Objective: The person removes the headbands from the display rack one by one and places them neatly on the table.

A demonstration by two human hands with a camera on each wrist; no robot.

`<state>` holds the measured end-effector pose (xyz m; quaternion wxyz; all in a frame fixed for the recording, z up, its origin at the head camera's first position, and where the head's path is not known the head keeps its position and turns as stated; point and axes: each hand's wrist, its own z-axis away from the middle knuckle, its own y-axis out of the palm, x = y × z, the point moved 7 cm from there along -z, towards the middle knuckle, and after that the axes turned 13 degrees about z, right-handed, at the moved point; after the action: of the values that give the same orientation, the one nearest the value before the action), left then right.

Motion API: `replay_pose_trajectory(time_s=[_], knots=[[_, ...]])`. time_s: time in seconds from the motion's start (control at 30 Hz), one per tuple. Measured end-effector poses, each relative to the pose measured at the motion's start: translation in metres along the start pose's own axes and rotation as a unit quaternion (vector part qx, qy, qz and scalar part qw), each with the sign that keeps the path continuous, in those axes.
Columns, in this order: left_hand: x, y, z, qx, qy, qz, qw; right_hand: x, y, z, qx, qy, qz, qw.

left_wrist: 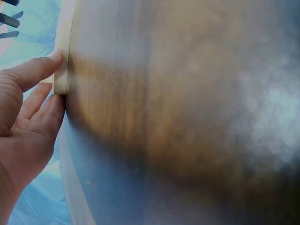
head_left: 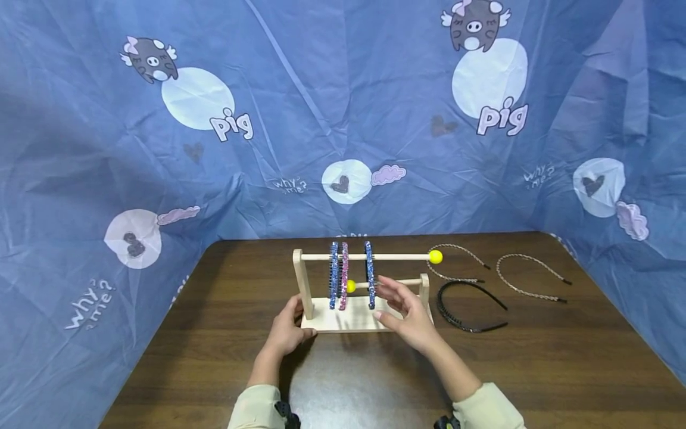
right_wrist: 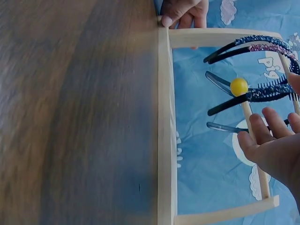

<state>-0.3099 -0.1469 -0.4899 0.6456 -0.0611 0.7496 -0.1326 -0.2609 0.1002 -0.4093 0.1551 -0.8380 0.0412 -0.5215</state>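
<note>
A wooden headband stand [head_left: 343,322] has a long upper rod and a shorter lower rod, each tipped with a yellow ball. From the upper rod hang a blue glitter headband [head_left: 334,277], a pink glitter headband [head_left: 344,277] close against it, and another blue glitter headband [head_left: 370,275] apart to the right. My left hand [head_left: 287,329] grips the base's left end, thumb on the front edge and fingers behind. Beside the right-hand blue headband is my right hand [head_left: 409,316], fingers spread and loosely bent, thumb near the band's lower end.
Right of the stand lie a black headband [head_left: 447,316] and two thin braided headbands, one behind it [head_left: 455,279] and one farther right [head_left: 522,291]. The brown table [head_left: 536,369] is backed by a blue printed cloth [head_left: 300,119].
</note>
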Motion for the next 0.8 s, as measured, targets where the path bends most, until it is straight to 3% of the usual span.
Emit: replay_pose_trajectory(time_s=[0.1, 0.43, 0.8], knots=[[-0.001, -0.001, 0.000, 0.000, 0.001, -0.006, 1.0000, -0.012, 0.006, -0.003, -0.003, 0.008, -0.018, 0.9998], [0.000, -0.002, 0.000, 0.006, 0.004, -0.008, 0.9999, -0.019, 0.017, -0.006, -0.020, -0.002, -0.049, 0.9986], [-0.001, -0.002, 0.000, 0.005, 0.005, -0.005, 1.0000, 0.000, 0.006, -0.009, -0.034, -0.048, -0.049, 0.9971]])
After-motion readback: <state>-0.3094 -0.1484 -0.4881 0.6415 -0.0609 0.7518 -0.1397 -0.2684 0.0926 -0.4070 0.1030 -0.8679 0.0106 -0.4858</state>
